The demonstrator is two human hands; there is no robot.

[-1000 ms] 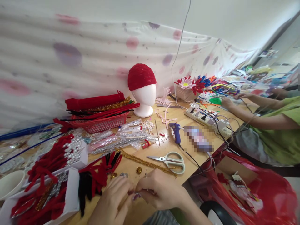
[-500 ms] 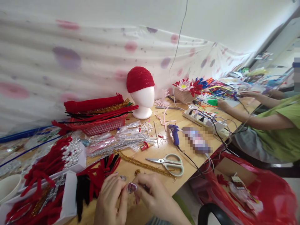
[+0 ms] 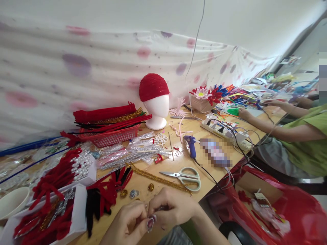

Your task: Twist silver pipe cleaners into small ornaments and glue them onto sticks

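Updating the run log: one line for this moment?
left hand: pinched shut against right | right hand: pinched shut, item hidden | scissors: flat, untouched

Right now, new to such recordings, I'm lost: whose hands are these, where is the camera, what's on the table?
The camera sits on a person's head, looking down. The left hand and right hand at the bottom are theirs, fingertips pinching a small piece, too small to identify. On the table lie scissors, a blue glue gun, a gold pipe cleaner and a red basket of pipe cleaners; a foam head wears a red cap. The arms at right are another person's.
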